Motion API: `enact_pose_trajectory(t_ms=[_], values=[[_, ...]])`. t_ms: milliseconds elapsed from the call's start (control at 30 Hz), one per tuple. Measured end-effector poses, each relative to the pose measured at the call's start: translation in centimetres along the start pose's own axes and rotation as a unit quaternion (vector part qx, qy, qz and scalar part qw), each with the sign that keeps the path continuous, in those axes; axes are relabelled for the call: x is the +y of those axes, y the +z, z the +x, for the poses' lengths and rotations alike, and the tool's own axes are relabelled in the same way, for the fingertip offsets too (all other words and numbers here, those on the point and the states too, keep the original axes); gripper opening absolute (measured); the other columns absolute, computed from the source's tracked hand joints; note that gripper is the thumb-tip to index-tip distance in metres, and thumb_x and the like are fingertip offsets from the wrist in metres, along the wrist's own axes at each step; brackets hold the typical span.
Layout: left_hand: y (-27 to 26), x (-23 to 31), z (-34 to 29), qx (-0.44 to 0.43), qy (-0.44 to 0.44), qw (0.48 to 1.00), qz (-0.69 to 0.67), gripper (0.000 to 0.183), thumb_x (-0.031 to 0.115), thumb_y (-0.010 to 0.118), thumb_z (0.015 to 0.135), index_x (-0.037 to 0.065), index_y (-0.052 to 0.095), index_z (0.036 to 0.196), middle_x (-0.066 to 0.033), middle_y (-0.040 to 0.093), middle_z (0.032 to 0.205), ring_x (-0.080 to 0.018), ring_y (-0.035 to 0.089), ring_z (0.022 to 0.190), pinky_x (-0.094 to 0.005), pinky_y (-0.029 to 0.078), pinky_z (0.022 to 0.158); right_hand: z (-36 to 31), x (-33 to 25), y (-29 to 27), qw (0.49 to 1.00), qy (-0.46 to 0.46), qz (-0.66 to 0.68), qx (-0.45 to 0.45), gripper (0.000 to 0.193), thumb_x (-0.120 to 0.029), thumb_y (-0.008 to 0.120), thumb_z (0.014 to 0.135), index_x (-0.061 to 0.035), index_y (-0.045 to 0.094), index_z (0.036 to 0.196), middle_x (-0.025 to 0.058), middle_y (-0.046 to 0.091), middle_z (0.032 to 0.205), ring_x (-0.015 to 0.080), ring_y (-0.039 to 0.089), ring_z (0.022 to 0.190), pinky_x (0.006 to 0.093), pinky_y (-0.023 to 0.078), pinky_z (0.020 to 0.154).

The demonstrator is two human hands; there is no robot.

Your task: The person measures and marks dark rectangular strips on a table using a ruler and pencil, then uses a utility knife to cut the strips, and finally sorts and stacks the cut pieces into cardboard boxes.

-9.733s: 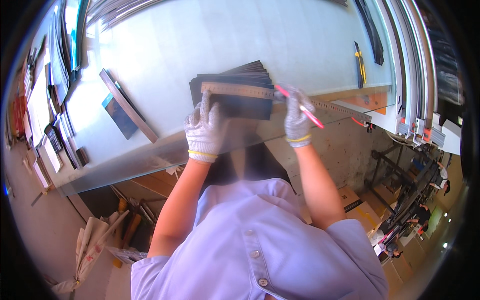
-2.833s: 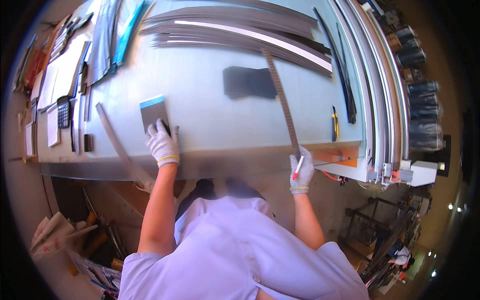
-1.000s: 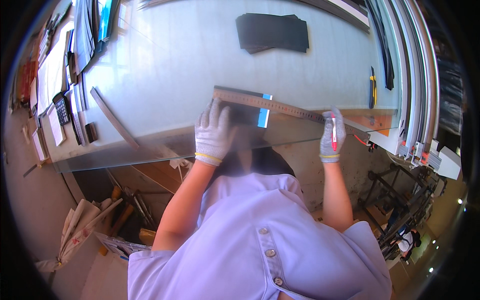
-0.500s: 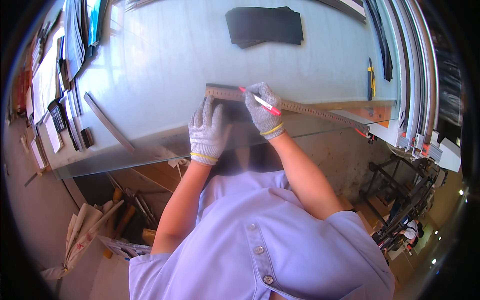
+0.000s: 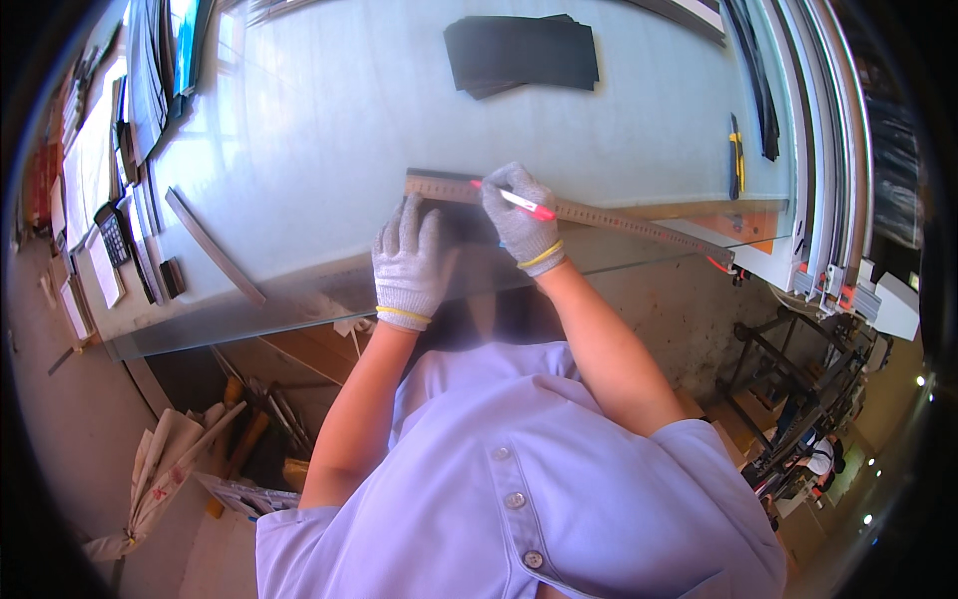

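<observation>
A long metal ruler [image 5: 639, 224] lies on the glass tabletop, over a dark strip that shows along its far edge. My left hand [image 5: 409, 262], in a grey knit glove, rests flat near the ruler's left end with the fingers stretched toward it and fingertips at its near edge. Gloved too, my right hand [image 5: 523, 215] is closed around a white and red pen [image 5: 521, 204]. The pen's red tip meets the ruler's far edge beside the dark strip. The right palm covers part of the ruler.
Dark rectangular sheets [image 5: 521, 55] lie stacked at the far middle. A yellow and black utility knife [image 5: 735, 160] lies at the right, near metal rails [image 5: 838, 150]. On the left are a narrow strip [image 5: 215, 246] and a calculator [image 5: 113, 235]. The glass table edge [image 5: 329, 321] runs before me.
The whole view has shifted very slightly, moving things a little left in the picture. My right hand still grips the pen at nearly the same spot, and my left hand stays in place.
</observation>
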State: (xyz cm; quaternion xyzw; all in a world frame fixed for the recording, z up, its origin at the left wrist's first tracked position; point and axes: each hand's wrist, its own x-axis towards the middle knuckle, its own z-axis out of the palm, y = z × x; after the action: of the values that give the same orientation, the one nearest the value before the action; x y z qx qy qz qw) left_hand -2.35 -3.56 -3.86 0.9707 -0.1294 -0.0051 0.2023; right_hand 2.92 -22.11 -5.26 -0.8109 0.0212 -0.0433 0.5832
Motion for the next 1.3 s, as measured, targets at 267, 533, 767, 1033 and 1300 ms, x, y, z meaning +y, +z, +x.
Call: enact_pose_trajectory(t_ms=[267,533,767,1033,1300], values=[[-0.3,0.1,0.0,0.001,-0.004,1.000,0.006,0.053,0.025,0.073,0.083,0.006,0.055,0.129,-0.0200,0.044,0.148,-0.0409,0.046,0.130,-0.0530,0.037,0.106,-5.4,7.3,-16.2,0.909,-0.064,-0.385,0.146,0.038,-0.010,0.076,0.082,-0.0080,0.065,0.117,0.0117,0.066,0.104,0.0268,0.063,0.097,0.0375,0.051,0.085],[0.3,0.1,0.9,0.020,-0.001,1.000,0.007,0.049,0.026,0.073,0.083,0.006,0.056,0.125,-0.0184,0.047,0.146,-0.0401,0.048,0.127,-0.0519,0.039,0.104,-14.4,6.1,-20.1,0.905,0.042,-0.422,-0.037,0.044,-0.006,0.073,0.078,-0.0110,0.066,0.121,0.0144,0.059,0.113,0.0357,0.057,0.104,0.0450,0.047,0.091],[-0.1,0.4,3.9,0.088,0.009,0.996,0.023,0.057,0.025,0.074,0.081,0.008,0.055,0.133,-0.0176,0.047,0.147,-0.0394,0.048,0.127,-0.0516,0.039,0.105,-6.9,1.9,-16.1,0.962,-0.016,-0.268,-0.048,0.055,0.007,0.074,0.070,-0.0118,0.069,0.121,0.0117,0.059,0.106,0.0315,0.060,0.093,0.0411,0.053,0.084],[0.6,0.1,-0.2,-0.009,0.041,0.999,0.028,0.067,0.026,0.068,0.086,0.004,0.047,0.145,-0.0169,0.045,0.149,-0.0370,0.041,0.138,-0.0516,0.035,0.111,-3.6,3.2,-17.9,0.952,-0.083,-0.292,-0.039,0.049,0.006,0.079,0.063,-0.0117,0.075,0.108,0.0085,0.063,0.095,0.0292,0.060,0.092,0.0405,0.051,0.079],[0.1,0.5,-0.1,-0.021,0.032,0.999,0.034,0.071,0.025,0.070,0.084,0.008,0.045,0.148,-0.0168,0.045,0.148,-0.0385,0.039,0.140,-0.0526,0.031,0.114,-2.8,3.5,-16.7,0.936,-0.102,-0.332,-0.057,0.042,-0.003,0.081,0.065,-0.0121,0.075,0.105,0.0082,0.063,0.091,0.0310,0.060,0.090,0.0430,0.047,0.080]])
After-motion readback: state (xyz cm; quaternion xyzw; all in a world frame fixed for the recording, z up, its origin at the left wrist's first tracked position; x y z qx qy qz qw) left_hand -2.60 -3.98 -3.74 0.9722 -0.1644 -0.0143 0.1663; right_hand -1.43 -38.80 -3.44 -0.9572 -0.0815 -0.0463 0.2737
